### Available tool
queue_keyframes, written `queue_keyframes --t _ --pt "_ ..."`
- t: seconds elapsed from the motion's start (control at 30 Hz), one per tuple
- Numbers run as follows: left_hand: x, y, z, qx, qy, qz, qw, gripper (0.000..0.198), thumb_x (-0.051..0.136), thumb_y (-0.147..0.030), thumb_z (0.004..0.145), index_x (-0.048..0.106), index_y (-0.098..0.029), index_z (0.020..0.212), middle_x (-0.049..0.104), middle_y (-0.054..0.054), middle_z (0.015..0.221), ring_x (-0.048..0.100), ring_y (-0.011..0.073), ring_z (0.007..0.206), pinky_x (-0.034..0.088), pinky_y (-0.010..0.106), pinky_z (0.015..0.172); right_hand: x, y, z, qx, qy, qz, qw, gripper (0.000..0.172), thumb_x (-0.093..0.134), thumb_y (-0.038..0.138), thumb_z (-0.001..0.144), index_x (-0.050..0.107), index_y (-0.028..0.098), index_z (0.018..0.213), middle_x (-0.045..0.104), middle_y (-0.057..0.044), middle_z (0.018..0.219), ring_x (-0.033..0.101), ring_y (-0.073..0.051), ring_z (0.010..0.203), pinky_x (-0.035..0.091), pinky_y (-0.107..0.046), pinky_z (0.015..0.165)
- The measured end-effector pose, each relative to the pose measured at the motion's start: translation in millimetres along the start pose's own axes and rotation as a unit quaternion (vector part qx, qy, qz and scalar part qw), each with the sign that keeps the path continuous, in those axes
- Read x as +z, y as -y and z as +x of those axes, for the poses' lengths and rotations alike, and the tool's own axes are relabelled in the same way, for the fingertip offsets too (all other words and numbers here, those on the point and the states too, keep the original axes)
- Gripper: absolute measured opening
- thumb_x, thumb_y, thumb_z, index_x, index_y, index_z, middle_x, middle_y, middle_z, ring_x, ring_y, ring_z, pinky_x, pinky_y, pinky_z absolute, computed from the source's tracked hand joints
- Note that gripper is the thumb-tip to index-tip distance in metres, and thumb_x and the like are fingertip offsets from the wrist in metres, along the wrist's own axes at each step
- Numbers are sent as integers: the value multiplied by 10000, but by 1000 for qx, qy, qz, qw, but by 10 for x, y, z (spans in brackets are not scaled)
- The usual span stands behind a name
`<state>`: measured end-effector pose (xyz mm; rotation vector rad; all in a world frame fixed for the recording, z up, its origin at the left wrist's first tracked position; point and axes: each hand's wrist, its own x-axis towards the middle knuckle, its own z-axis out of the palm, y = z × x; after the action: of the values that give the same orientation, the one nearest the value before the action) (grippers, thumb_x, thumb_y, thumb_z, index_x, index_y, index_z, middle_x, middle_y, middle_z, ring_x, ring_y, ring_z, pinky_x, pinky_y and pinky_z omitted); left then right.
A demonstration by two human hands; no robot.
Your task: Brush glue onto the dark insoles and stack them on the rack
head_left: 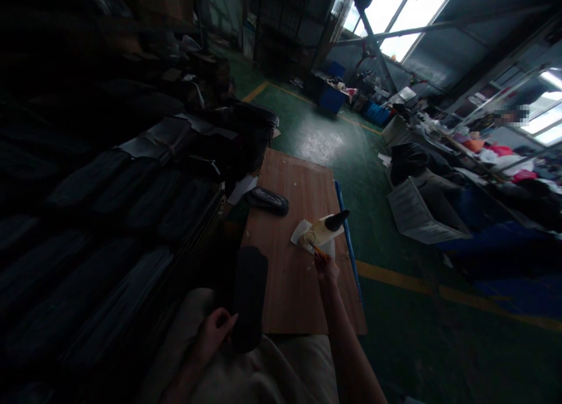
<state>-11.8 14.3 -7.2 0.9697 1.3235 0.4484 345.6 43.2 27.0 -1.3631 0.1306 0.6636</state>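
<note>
My left hand (220, 326) pinches the edge of a long dark flat piece (251, 293), which lies partly over the left edge of a wooden board (290, 298) and partly over my lap. My right hand (326, 267) grips an orange-handled tool (322, 253), its tip at the opening of a cream-coloured container (319, 233). That container has a black end (337, 220) and lies tilted on white sheets (328, 249). A dark, shiny oblong item (268, 201) rests near the board's left edge.
Rows of dark stacked pieces (105, 293) fill the left side. A blue strip (349, 240) runs along the board's right edge. On the green floor at the right are a grey bin (413, 214) and a blue container (504, 275); blue boxes (331, 98) stand farther back.
</note>
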Motion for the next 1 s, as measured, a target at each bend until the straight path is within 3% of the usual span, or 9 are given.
queue_keyframes --t 0.3,0.43,0.53,0.7,1.0 --pt "45 -79 -49 37 -45 32 998 542 710 -672 508 456 -199 580 455 -51 532 449 116 504 348 225 460 -473 -26 -583 54 45 52 996 142 702 253 733 652 158 827 737 -18 762 711 -135 712 605 -222 655" --pt "37 -103 -44 32 -45 19 998 542 692 -687 503 476 -197 582 481 -47 502 455 113 457 344 230 442 -433 -178 -935 128 96 95 983 183 771 242 682 659 185 816 733 2 782 693 -108 714 583 -193 653" --pt "25 -156 -71 21 -34 1 999 537 684 -687 495 488 -195 584 508 -36 473 455 111 406 340 231 417 -314 -289 -1214 143 129 80 978 271 804 323 661 665 190 852 707 18 727 670 -105 665 559 -192 604" --pt "-6 -232 -144 27 -34 -16 999 488 677 -638 530 511 -185 603 560 -12 494 496 115 404 365 226 419 -180 -239 -1578 94 193 -3 977 469 793 479 662 654 183 998 686 11 708 651 -112 630 539 -204 585" --pt "-72 -265 -250 55 -9 1 998 428 630 -604 619 478 -204 618 516 -44 465 457 105 376 343 224 407 -43 44 -1843 -22 245 -117 962 478 706 523 752 631 157 1051 688 -17 715 674 -147 602 553 -245 580"
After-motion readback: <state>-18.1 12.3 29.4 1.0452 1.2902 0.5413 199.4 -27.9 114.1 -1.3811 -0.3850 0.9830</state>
